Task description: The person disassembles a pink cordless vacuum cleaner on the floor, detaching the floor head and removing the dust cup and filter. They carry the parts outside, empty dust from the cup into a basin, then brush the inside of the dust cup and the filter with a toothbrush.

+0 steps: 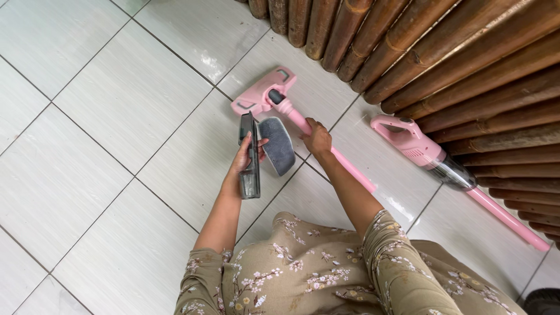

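My left hand (pixel 242 158) grips a grey flat attachment (pixel 249 157) with a grey pad (pixel 277 144) hinged open from it, held above the floor. My right hand (pixel 318 140) is closed around a pink vacuum tube (pixel 341 158) just behind its pink floor head (pixel 263 92), which rests on the white tiles. To the right, a pink handheld vacuum body (pixel 413 143) with a clear dust cup (pixel 456 174) and a second pink tube (pixel 506 219) lies on the floor beside the bamboo wall.
A wall of brown bamboo poles (pixel 443 52) fills the upper right. White floor tiles (pixel 99 116) with dark grout lines spread to the left. My floral-patterned sleeves and clothing (pixel 315 268) fill the bottom centre. A dark object (pixel 542 302) shows at the bottom right corner.
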